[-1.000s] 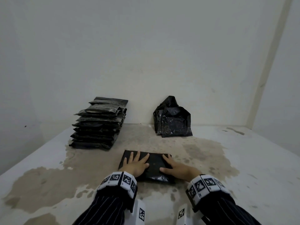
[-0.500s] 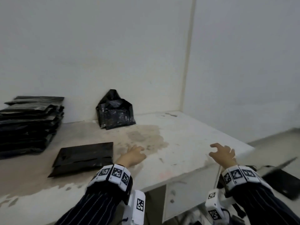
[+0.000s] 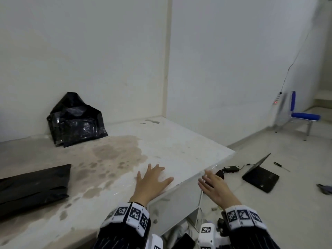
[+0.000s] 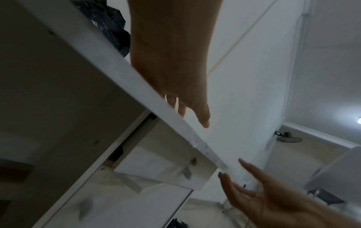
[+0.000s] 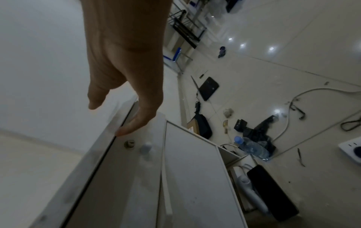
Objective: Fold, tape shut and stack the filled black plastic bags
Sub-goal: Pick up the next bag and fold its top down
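A folded black bag (image 3: 34,186) lies flat on the white table (image 3: 179,146) at the far left, with no hand on it. Crumpled black bags (image 3: 77,121) lean against the back wall. My left hand (image 3: 158,175) rests flat on the table near its front right edge, fingers spread, holding nothing. My right hand (image 3: 208,178) hovers just off that edge with straight fingers. In the right wrist view its fingertips (image 5: 125,129) touch the rim. A shiny clear strip, apparently tape (image 4: 215,157), runs along the rim there.
Drawers (image 5: 195,169) sit under the table. On the floor to the right lie an open laptop (image 3: 260,175) with charger and cable, a screwdriver (image 3: 282,167), a water bottle (image 5: 252,148) and black scraps. A blue chair (image 3: 303,115) stands by the far wall.
Both hands have left the folded bag and moved right to the table's front right edge. The view has swung right, so the stack of bags is out of sight.
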